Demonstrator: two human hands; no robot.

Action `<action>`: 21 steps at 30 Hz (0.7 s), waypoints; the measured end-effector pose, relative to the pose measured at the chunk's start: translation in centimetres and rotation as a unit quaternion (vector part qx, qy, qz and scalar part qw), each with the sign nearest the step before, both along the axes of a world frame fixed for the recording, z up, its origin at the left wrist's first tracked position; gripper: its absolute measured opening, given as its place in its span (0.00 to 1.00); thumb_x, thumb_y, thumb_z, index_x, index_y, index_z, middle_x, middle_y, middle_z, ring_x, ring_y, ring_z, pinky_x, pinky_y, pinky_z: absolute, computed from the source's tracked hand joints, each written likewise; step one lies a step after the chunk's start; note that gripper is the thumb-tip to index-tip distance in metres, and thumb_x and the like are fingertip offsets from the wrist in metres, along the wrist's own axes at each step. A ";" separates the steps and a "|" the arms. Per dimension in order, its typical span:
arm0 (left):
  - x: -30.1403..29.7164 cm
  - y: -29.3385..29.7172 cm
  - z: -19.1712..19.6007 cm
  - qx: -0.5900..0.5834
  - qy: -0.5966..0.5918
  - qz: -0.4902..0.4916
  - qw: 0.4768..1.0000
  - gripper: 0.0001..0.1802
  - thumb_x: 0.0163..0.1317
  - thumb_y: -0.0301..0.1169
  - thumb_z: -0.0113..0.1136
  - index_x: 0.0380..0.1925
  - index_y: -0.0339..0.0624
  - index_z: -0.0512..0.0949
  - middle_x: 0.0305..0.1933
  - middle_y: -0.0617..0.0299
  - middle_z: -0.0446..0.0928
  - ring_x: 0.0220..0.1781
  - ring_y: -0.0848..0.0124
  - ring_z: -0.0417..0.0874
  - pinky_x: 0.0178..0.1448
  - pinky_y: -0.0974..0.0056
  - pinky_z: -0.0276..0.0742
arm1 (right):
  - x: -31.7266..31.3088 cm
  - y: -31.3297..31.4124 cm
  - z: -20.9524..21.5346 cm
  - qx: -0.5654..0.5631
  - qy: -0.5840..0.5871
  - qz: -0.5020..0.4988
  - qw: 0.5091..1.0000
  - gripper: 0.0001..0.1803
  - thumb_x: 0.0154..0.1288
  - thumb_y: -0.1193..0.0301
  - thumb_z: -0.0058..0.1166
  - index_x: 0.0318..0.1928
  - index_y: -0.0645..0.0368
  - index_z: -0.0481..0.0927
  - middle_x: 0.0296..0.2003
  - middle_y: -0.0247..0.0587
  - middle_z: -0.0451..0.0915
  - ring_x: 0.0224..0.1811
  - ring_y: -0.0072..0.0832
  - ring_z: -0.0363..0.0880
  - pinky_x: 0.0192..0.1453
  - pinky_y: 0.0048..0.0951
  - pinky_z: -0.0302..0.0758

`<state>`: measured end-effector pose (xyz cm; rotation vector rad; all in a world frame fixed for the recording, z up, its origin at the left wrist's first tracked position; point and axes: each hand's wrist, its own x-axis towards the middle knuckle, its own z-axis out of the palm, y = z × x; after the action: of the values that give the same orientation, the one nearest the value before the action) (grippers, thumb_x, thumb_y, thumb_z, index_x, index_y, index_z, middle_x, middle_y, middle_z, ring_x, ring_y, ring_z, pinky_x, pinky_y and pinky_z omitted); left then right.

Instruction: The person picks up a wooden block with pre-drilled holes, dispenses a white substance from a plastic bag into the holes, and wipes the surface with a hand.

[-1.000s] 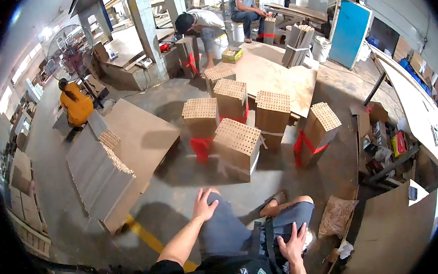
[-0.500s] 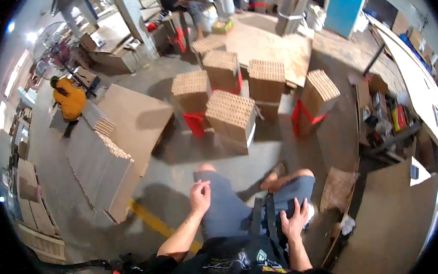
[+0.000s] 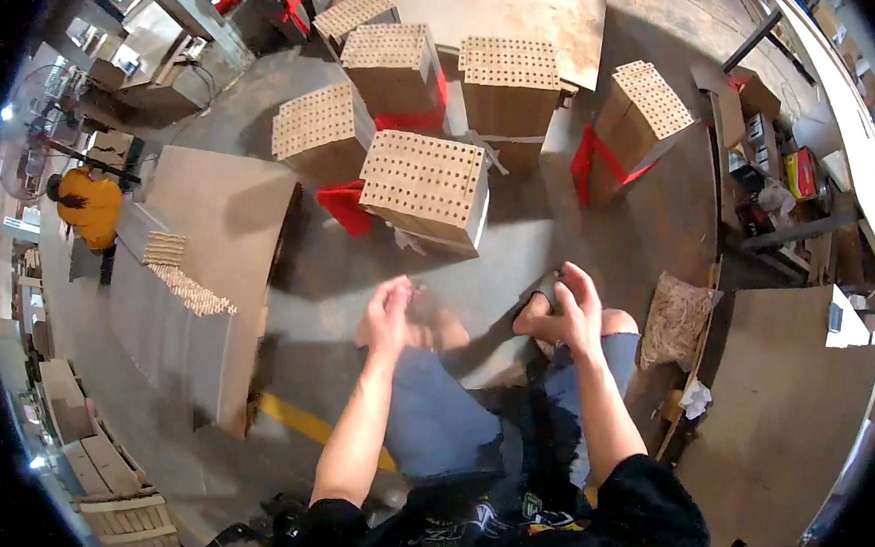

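Observation:
My left hand [image 3: 388,315] is raised in front of my left knee, fingers loosely bent and slightly blurred, and I see nothing in it. Opposite it, my right hand [image 3: 580,307] is held above my right foot, fingers curved and apart from the thumb, also holding nothing. Both hands are nearest to a block-shaped stack of brown boards [image 3: 424,189] with rows of round holes on top and a white band around its lower part. That stack stands on the floor just beyond them; neither hand touches it.
Similar stacks stand around it, including one with a red strap [image 3: 638,111] at right. Large flat boards [image 3: 215,202] lie at left, near a person in orange [image 3: 88,210]. At right are a fibrous bundle [image 3: 677,319], a brown panel [image 3: 785,393] and a cluttered shelf [image 3: 766,153].
Both hands have moved forward, away from my body, and stretched out over my knees. The view has tipped downward, so the stacks sit higher and larger in it.

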<state>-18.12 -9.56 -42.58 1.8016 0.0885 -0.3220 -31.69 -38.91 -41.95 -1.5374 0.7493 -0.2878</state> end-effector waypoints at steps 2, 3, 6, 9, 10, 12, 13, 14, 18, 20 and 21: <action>3.7 -0.1 -3.1 -0.051 0.114 0.055 0.991 0.17 0.71 0.35 0.54 0.56 0.43 0.78 0.55 0.57 0.81 0.54 0.68 0.81 0.57 0.63 0.76 | 4.5 0.3 -4.9 0.103 0.035 0.009 0.994 0.27 0.69 0.67 0.55 0.65 0.62 0.71 0.63 0.47 0.74 0.65 0.33 0.70 0.69 0.33 0.65; 5.8 -0.9 -4.4 -0.127 0.206 0.114 0.964 0.20 0.71 0.38 0.53 0.60 0.46 0.75 0.60 0.58 0.77 0.58 0.67 0.78 0.61 0.60 0.72 | 6.3 0.0 -7.9 0.146 0.061 0.001 0.987 0.26 0.69 0.65 0.55 0.65 0.60 0.71 0.62 0.46 0.74 0.64 0.32 0.71 0.66 0.32 0.69; 9.5 -2.7 -10.7 -0.200 0.316 0.187 0.908 0.24 0.72 0.45 0.49 0.64 0.51 0.70 0.65 0.61 0.71 0.63 0.64 0.72 0.67 0.53 0.66 | 11.7 0.1 -14.6 0.213 0.150 0.033 0.965 0.27 0.70 0.57 0.53 0.67 0.51 0.72 0.58 0.36 0.78 0.57 0.29 0.75 0.51 0.29 0.74; 10.0 -4.6 -17.9 -0.238 0.359 0.219 0.876 0.24 0.70 0.50 0.49 0.64 0.61 0.67 0.63 0.68 0.72 0.62 0.62 0.72 0.65 0.46 0.68 | 16.6 0.6 -21.5 0.185 0.157 0.069 0.968 0.28 0.71 0.52 0.51 0.66 0.50 0.72 0.55 0.35 0.78 0.54 0.30 0.76 0.51 0.34 0.75; 10.0 -5.6 -18.8 -0.238 0.373 0.223 0.868 0.25 0.71 0.48 0.50 0.66 0.61 0.65 0.65 0.67 0.70 0.64 0.63 0.71 0.65 0.44 0.66 | 18.1 0.8 -22.9 0.187 0.166 0.064 0.966 0.28 0.71 0.52 0.51 0.66 0.50 0.72 0.55 0.35 0.78 0.54 0.30 0.76 0.51 0.34 0.75; 9.5 -7.7 -18.7 -0.317 0.342 0.187 0.865 0.28 0.71 0.46 0.53 0.69 0.58 0.63 0.66 0.67 0.69 0.66 0.66 0.69 0.68 0.44 0.65 | 20.1 1.2 -25.4 0.274 0.175 -0.025 0.945 0.28 0.71 0.48 0.50 0.62 0.53 0.75 0.53 0.39 0.79 0.50 0.31 0.77 0.49 0.38 0.75; 9.5 -7.9 -19.3 -0.312 0.347 0.190 0.864 0.28 0.71 0.46 0.53 0.69 0.58 0.63 0.66 0.67 0.69 0.66 0.66 0.69 0.68 0.44 0.65 | 20.8 1.1 -26.4 0.278 0.181 -0.026 0.943 0.28 0.71 0.48 0.50 0.62 0.53 0.75 0.53 0.39 0.79 0.50 0.31 0.77 0.49 0.38 0.75; 9.6 -8.2 -20.5 -0.294 0.322 0.190 0.880 0.29 0.71 0.46 0.53 0.69 0.56 0.63 0.66 0.65 0.70 0.65 0.65 0.70 0.67 0.45 0.67 | 21.7 0.8 -27.5 0.312 0.188 -0.024 0.931 0.29 0.71 0.46 0.49 0.59 0.55 0.76 0.50 0.40 0.79 0.48 0.32 0.77 0.48 0.38 0.76; 7.9 -6.4 -26.6 -0.410 0.355 0.304 0.783 0.31 0.73 0.53 0.41 0.68 0.47 0.64 0.65 0.58 0.71 0.60 0.60 0.77 0.64 0.52 0.74 | 23.2 2.0 -27.9 0.318 0.176 -0.056 0.930 0.28 0.71 0.46 0.46 0.52 0.57 0.79 0.40 0.39 0.78 0.41 0.29 0.77 0.44 0.36 0.76; 7.2 -6.4 -27.8 -0.538 0.415 0.342 0.650 0.32 0.74 0.55 0.36 0.68 0.46 0.64 0.64 0.57 0.72 0.59 0.59 0.78 0.63 0.53 0.75 | 23.3 1.4 -27.3 0.301 0.195 -0.055 0.932 0.23 0.70 0.51 0.50 0.52 0.56 0.78 0.36 0.36 0.78 0.36 0.26 0.77 0.40 0.30 0.74; 7.1 -6.1 -28.0 -0.526 0.414 0.335 0.663 0.32 0.73 0.55 0.36 0.68 0.46 0.64 0.64 0.57 0.72 0.59 0.59 0.78 0.63 0.53 0.75 | 23.5 1.7 -26.6 0.312 0.197 -0.072 0.926 0.21 0.69 0.53 0.51 0.52 0.56 0.77 0.33 0.34 0.77 0.35 0.26 0.76 0.39 0.29 0.74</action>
<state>-11.06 -15.65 -70.55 0.2664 0.9820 -0.4889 -8.17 -37.19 -68.55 -0.9343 1.1439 0.1593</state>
